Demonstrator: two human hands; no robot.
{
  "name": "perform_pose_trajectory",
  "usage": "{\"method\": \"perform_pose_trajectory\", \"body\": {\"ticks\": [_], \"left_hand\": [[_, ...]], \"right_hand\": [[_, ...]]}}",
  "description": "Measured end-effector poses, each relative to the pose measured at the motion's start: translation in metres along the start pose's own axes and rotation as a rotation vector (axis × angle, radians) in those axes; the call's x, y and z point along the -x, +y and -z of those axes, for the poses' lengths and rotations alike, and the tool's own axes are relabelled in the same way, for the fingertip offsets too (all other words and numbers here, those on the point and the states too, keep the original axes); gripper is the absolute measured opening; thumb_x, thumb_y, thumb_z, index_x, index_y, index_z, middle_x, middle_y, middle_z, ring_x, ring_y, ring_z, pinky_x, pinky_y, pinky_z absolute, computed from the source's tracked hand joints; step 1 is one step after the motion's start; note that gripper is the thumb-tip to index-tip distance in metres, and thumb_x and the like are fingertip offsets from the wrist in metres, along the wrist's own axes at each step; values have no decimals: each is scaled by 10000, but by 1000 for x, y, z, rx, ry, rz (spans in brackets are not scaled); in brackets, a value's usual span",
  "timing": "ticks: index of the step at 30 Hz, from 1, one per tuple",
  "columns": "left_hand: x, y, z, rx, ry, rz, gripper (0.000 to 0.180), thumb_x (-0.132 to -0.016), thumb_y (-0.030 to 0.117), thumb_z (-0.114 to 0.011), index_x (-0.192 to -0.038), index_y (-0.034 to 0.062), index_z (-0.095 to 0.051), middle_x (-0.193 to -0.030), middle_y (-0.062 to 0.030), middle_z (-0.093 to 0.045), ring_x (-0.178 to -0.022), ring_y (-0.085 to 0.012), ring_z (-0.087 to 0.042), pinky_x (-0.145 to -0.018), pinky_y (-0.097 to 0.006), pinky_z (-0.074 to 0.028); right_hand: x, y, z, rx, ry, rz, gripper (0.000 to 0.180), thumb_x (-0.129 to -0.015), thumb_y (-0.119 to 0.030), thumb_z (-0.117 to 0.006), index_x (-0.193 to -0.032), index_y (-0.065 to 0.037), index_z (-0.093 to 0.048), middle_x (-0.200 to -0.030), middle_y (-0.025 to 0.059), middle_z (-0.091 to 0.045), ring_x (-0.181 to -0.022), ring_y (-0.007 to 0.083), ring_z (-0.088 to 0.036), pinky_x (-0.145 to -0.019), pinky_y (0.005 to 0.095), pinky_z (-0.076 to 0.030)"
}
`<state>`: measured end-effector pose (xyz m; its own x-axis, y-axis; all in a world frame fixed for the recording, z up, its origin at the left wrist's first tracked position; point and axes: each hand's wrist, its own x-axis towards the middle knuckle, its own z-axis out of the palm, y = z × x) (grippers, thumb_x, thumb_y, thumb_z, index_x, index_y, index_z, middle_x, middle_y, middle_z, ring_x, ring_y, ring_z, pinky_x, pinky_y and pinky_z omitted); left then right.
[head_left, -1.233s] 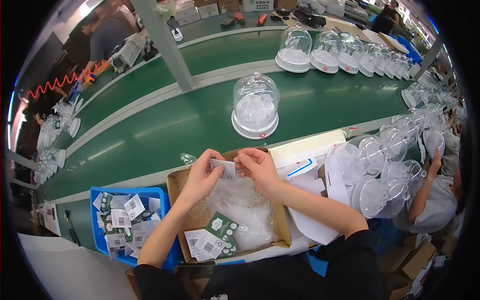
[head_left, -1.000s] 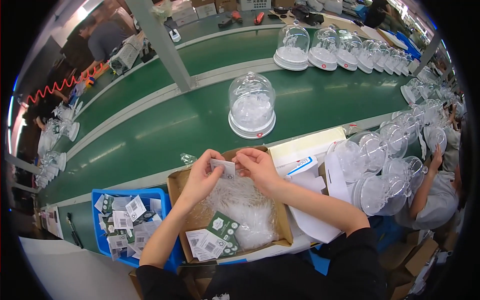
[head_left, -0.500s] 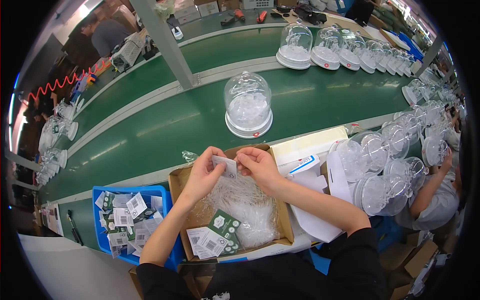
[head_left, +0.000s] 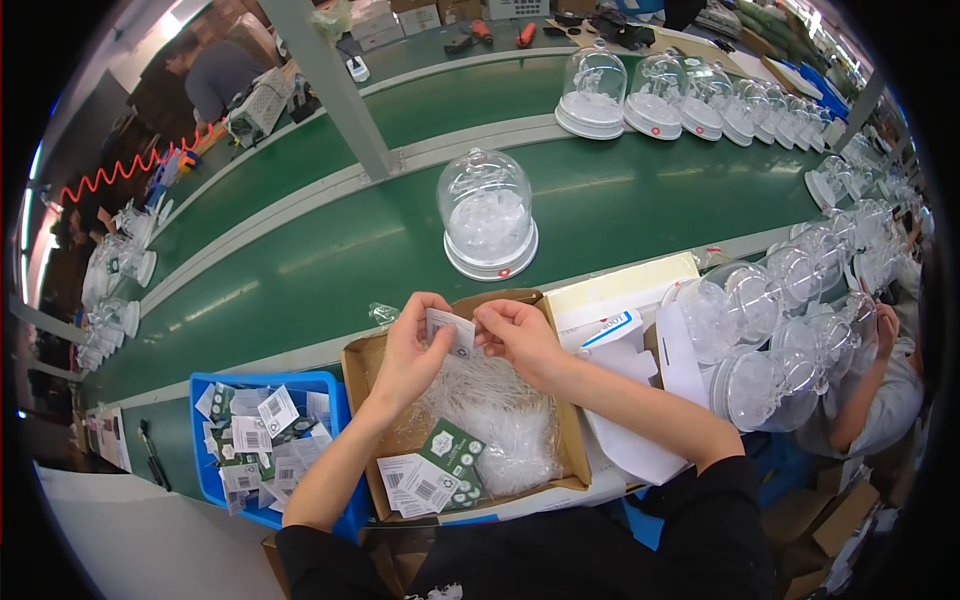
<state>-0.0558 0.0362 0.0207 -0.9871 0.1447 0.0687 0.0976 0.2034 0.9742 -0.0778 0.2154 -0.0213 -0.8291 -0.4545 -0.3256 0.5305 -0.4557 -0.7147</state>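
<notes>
My left hand (head_left: 418, 350) is closed on a small white printed tag (head_left: 452, 334), held above an open cardboard box. My right hand (head_left: 517, 335) is pinched at the tag's right side; what its fingertips hold is too small to make out. Below both hands, the cardboard box (head_left: 579, 440) holds a heap of thin clear strands (head_left: 500, 415) and a clear plastic bag. White and green tags (head_left: 430, 475) lie over its near left corner. Beyond my hands, a clear dome (head_left: 486, 205) on a round white base stands upright on the green belt.
A blue bin (head_left: 203, 485) full of tags stands left of the box. Domes stand in a row (head_left: 660, 95) along the far belt, and more (head_left: 745, 300) crowd the right side near a co-worker's arm (head_left: 868, 385). A grey post (head_left: 345, 100) rises beyond the belt.
The single dome on the belt has shifted slightly left. My hands stay nearly in place with the tag turned a little. At right, the co-worker's hand has moved with a dome.
</notes>
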Motion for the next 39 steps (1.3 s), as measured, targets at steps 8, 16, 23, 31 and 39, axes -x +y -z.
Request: {"method": "perform_pose_trajectory", "body": {"ticks": [8, 16, 23, 31, 39], "left_hand": [[-2, 1, 0, -54, 43, -17, 186, -861, -4, -562, -1029, -5, -482, -876, -39, -551, -794, -77, -552, -694, -235, -463], [-3, -3, 2, -198, 108, -164, 182, -800, -6, -616, -956, 31, -530, -1005, -88, -545, -860, -136, -567, -729, -277, -468], [-1, 12, -3, -387, -14, -228, 158, -759, 46, -673, -862, 13, -557, -1150, -147, -529, -1036, -262, -549, -835, -338, -458], [-2, -1, 0, -453, -19, -228, 90, -774, 74, -663, -821, 25, -605, -1135, -156, -520, -1069, -310, -507, -903, -393, -415], [-2, 13, -4, -515, 138, -257, 51, -788, 27, -640, -801, 7, -595, -1043, -128, -538, -855, -202, -540, -722, -305, -441]], "right_hand": [[-1, 2, 1, 57, -28, -5, 184, -933, -221, -607, -1015, -58, -630, -898, 0, -643, -808, 74, -598, -647, 209, -477], [1, 1, 0, 2, -83, -64, 186, -938, -232, -599, -1030, -75, -641, -912, -16, -628, -829, 61, -574, -659, 220, -479], [3, -1, -2, 42, -51, -42, 177, -940, -224, -597, -1029, -80, -647, -915, -14, -636, -833, 66, -586, -657, 227, -480], [3, -1, -2, 173, 80, 249, 198, -942, -190, -582, -1004, -15, -651, -931, 18, -652, -756, 75, -607, -594, 217, -490], [10, -4, -6, 228, -38, 364, 207, -936, -90, -563, -1112, 9, -608, -879, 56, -659, -727, 91, -606, -614, 223, -489]]}}
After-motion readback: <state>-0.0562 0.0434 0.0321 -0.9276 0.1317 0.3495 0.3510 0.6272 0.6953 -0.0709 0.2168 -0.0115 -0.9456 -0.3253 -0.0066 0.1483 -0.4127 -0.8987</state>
